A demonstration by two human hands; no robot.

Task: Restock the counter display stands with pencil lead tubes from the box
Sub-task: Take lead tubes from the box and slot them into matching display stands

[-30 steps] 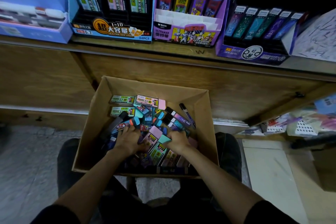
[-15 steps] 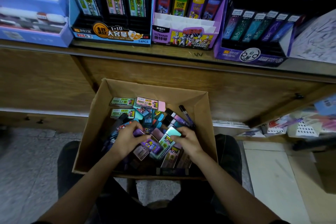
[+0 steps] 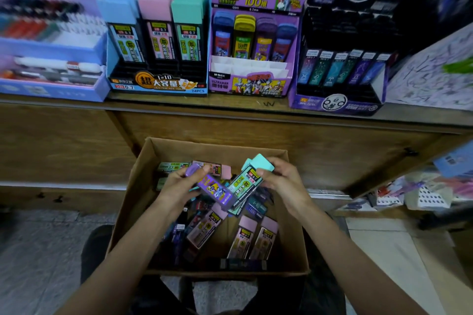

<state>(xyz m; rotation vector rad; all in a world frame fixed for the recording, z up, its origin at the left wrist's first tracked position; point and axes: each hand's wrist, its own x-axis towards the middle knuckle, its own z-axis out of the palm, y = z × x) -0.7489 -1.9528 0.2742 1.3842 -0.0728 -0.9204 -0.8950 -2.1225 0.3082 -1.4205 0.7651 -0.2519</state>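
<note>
- Currently both hands are up over the pile, one tube each: left hand (image 3: 179, 184) grips a purple tube (image 3: 215, 189) at its cap end, right hand (image 3: 284, 181) grips a teal-capped tube (image 3: 247, 184) just below the cap.
- Step in hand, my read: sort these two picks and carry each to its matching stand.
- To do it well, match by colour and print. The purple tube looks like stock for the purple stand (image 3: 250, 84), straight ahead of the hands on the bench (image 3: 230, 103). The teal-capped tube looks like stock for the blue stand (image 3: 158, 84), ahead and left of the left hand, in that stand's teal column.
- Keep the tubes apart on the lift. Their lower ends cross and seem to touch between the hands, so one could knock the other loose.
- Seat each upright, cap up, label out, like those already racked.
- The dark stand (image 3: 337, 105) is ahead and right of the right hand; neither tube looks to belong there.
- Other tubes lie in the box (image 3: 133, 199) right under the hands: pink-capped tubes (image 3: 256, 235) below the right wrist, mixed ones beyond the fingertips. Plenty left, so the task looks early.
</note>
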